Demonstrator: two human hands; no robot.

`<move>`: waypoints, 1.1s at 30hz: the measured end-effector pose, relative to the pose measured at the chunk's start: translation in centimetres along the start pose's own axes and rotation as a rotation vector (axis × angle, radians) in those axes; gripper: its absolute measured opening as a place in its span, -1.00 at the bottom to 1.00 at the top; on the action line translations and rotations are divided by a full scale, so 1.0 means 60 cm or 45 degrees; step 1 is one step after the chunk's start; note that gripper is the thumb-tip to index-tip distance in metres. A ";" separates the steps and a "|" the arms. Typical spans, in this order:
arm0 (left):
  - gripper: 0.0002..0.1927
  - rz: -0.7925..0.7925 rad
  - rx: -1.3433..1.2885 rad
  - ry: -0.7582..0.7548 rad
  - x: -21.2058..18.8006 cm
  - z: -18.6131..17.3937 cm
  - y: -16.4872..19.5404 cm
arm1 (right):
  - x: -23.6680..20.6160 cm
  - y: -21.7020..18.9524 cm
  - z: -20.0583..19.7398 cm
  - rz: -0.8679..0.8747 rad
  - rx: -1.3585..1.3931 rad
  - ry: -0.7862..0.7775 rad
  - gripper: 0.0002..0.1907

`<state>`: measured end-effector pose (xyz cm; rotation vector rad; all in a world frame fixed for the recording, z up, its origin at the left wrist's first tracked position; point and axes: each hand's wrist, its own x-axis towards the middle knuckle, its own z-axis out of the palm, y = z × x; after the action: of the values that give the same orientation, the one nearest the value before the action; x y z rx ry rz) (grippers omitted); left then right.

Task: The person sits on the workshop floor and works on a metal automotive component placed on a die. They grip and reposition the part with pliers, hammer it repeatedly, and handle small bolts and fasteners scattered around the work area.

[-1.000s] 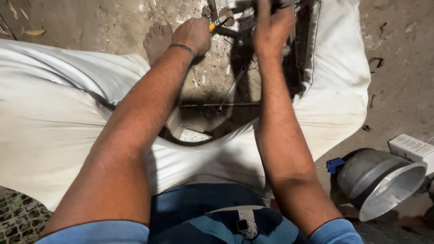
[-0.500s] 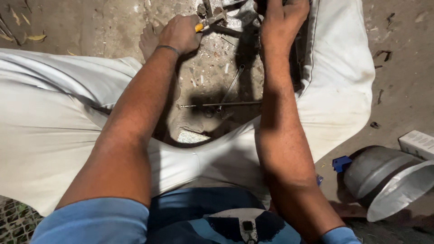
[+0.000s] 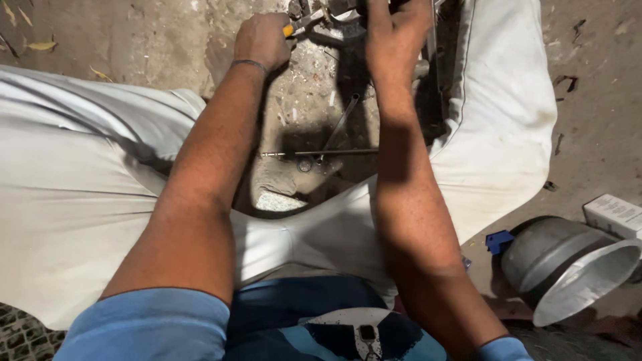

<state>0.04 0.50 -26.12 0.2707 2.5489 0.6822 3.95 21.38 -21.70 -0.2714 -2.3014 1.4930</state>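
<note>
I sit on the ground with my legs in white trousers spread apart. My left hand [image 3: 263, 39] is closed around a tool with a yellow handle [image 3: 288, 30], its metal jaws reaching toward a metal part [image 3: 334, 27] at the top edge. My right hand [image 3: 393, 30] grips that dark metal assembly from the right, and much of it is cut off by the frame. A thin metal rod [image 3: 321, 153] and a slim spanner-like bar [image 3: 340, 124] lie on the dirt between my legs.
A shiny metal pot [image 3: 568, 267] lies on its side at the lower right, with a small blue piece [image 3: 498, 241] beside it and a white box [image 3: 615, 214] behind. A pale stone [image 3: 277, 200] sits near my lap. Dry leaves lie at the top left.
The view has shifted so both hands now sit higher, at the top edge. My left hand has stayed closed on the yellow-handled tool and my right hand on the metal part.
</note>
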 end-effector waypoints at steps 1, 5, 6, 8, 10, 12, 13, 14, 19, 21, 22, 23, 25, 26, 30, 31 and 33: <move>-0.74 -0.013 -0.001 -0.005 -0.001 0.001 0.001 | 0.000 -0.004 0.006 0.052 -0.051 -0.002 -0.67; -0.76 -0.009 0.008 0.010 -0.001 0.008 0.004 | -0.002 -0.016 0.021 0.044 -0.215 0.007 -0.60; -0.77 -0.003 0.015 0.016 0.000 0.008 0.004 | -0.002 -0.018 0.021 0.054 -0.199 -0.003 -0.61; -0.77 0.010 0.034 0.025 0.002 0.009 0.004 | -0.003 -0.019 0.020 0.079 -0.168 -0.017 -0.62; -0.77 0.027 0.057 0.034 0.002 0.009 0.005 | -0.003 -0.020 0.019 0.035 -0.207 -0.028 -0.60; -0.76 0.001 0.068 0.019 0.003 0.009 0.006 | 0.000 -0.019 0.018 0.019 -0.243 -0.028 -0.56; -0.75 -0.014 0.072 0.009 0.003 0.007 0.006 | 0.000 -0.019 0.019 0.029 -0.260 -0.028 -0.53; -0.74 0.002 0.072 0.010 0.003 0.007 0.006 | -0.001 -0.019 0.019 0.042 -0.278 -0.032 -0.49; -0.73 0.012 0.098 -0.012 0.008 0.002 0.006 | -0.005 -0.018 0.020 0.069 -0.249 -0.033 -0.55; -0.73 -0.062 0.057 -0.027 0.010 0.004 0.008 | -0.006 -0.016 0.020 0.084 -0.227 -0.054 -0.59; -0.73 -0.100 0.035 -0.037 0.010 0.005 0.009 | -0.007 -0.016 0.020 0.096 -0.214 -0.072 -0.62; -0.76 -0.089 0.060 -0.021 0.010 0.007 0.010 | -0.008 -0.016 0.020 0.109 -0.202 -0.090 -0.64; -0.80 -0.065 0.109 0.012 0.010 0.009 0.010 | -0.014 -0.017 0.022 -0.017 -0.219 -0.050 -0.63; -0.80 -0.099 0.082 -0.024 0.010 0.009 0.009 | -0.017 -0.019 0.023 -0.079 -0.229 -0.034 -0.63; -0.76 -0.142 0.061 -0.079 0.013 0.006 0.009 | -0.023 -0.030 0.028 -0.019 -0.233 -0.134 -0.72; -0.77 -0.127 0.080 -0.075 0.014 0.005 0.009 | -0.025 -0.033 0.028 -0.113 -0.157 -0.135 -0.77; -0.77 -0.081 0.091 -0.038 0.014 0.004 0.011 | -0.024 -0.037 0.030 -0.244 -0.093 -0.139 -0.83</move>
<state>-0.54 1.41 -26.30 0.2216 2.5449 0.5599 4.59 18.43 -20.63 0.0127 -2.3941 1.3611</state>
